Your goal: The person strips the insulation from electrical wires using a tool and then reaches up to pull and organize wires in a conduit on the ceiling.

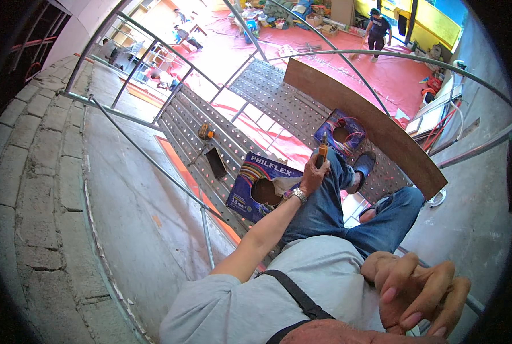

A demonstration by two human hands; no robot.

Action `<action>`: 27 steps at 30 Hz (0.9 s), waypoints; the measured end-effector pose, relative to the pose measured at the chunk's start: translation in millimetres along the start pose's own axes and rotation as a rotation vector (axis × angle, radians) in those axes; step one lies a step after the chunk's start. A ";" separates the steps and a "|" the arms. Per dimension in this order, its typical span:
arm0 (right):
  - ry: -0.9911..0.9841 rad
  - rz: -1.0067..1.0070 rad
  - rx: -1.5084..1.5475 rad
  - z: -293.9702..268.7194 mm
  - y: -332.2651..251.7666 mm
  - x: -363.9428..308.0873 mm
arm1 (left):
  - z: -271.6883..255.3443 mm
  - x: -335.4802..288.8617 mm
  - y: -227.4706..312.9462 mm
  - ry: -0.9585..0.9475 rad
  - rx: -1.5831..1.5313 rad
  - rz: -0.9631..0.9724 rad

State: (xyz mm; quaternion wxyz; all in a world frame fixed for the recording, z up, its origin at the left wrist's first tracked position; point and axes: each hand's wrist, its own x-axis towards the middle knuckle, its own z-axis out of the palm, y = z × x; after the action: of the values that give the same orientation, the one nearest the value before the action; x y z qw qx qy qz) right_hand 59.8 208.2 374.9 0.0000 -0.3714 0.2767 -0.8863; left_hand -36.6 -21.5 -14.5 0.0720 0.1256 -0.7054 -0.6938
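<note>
My left hand [312, 176], with a watch on its wrist, is closed round orange-handled pliers [323, 151] beside my left knee. Their dark tip points away from me. Close to the camera at the lower right, my right hand [419, 289] has its fingers bent loosely and apart, with nothing visible in them. A blue cable box [241, 192] with a torn round opening lies just left of my left forearm. Farther off, near my foot, sits a second blue cable box [324, 127] with red wire round its opening.
I sit on a scaffold of perforated metal planks [181, 114] and pipe rails [210, 83]. A dark rectangular object [215, 164] and an orange-and-black tool [205, 132] lie on the planks. A long brown board [370, 117] edges the right side. Below, people [377, 33] stand on red sheeting.
</note>
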 end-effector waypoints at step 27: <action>-0.342 0.060 -0.002 -22.1 -10.3 16.1 | 0.7 -1.8 7.9 -0.010 -0.049 -0.045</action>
State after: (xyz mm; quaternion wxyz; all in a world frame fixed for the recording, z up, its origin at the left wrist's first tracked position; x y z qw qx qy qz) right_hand 35.7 224.4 378.0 0.0730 -0.5083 0.2844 -0.8096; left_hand -35.7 -20.3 -6.5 0.0560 0.1360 -0.6858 -0.7128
